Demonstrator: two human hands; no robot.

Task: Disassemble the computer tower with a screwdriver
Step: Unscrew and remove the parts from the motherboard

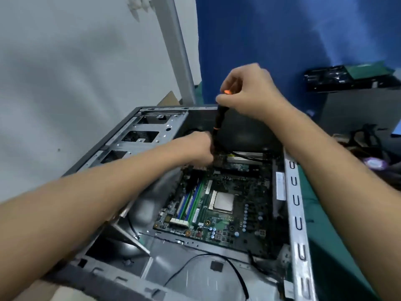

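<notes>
black screwdriver (218, 122) gripped by right hand (249, 90) inside tower (297, 203).

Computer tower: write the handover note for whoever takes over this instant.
Right-hand grip: curled round the top of the screwdriver handle, tool nearly upright.
Left-hand grip: curled at the lower shaft, apparently steadying it; blurred.
Computer tower: on its side, side panel off; motherboard still inside, processor bare, memory sticks seated.
Done: case opened, no cooler on the processor.
Left: finish the screw at the board's far edge, then probably free the board.
</notes>
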